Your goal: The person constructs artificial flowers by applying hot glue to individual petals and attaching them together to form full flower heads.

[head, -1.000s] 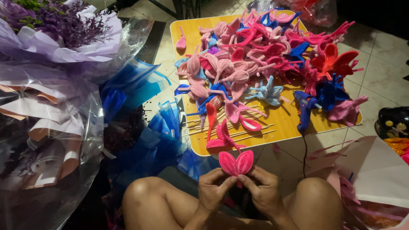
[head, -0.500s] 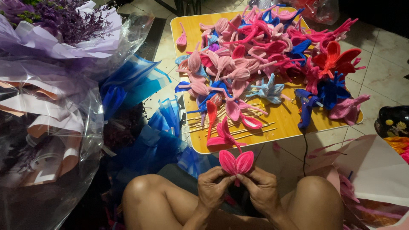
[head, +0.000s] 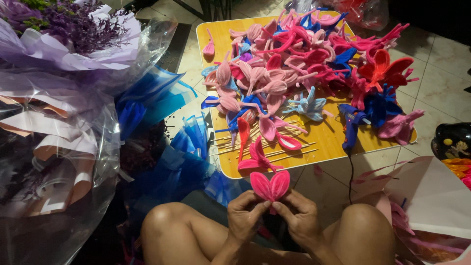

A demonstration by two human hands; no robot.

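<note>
Both hands meet above my lap and pinch the base of a hot-pink fuzzy flower piece point(head: 270, 185) with two upright petals. My left hand point(head: 244, 216) holds its left side and my right hand point(head: 300, 218) its right side. Just beyond it a low yellow table point(head: 324, 142) carries a heap of fuzzy petals and flowers point(head: 304, 59) in pink, red, blue and purple. Several thin wooden sticks point(head: 260, 145) lie on the table's near part. A blue glue gun point(head: 351, 128) rests near the table's front right, its cord hanging over the edge.
A large bouquet point(head: 64, 44) wrapped in lilac paper and clear film fills the left side. Blue wrapping sheets point(head: 171, 147) lie between it and the table. White and pink paper point(head: 431, 196) lies at right, a dark round container point(head: 454, 140) behind it. My bare knees flank my hands.
The two hands stay together on the pink flower piece, with only small finger shifts. The view has drifted slightly.
</note>
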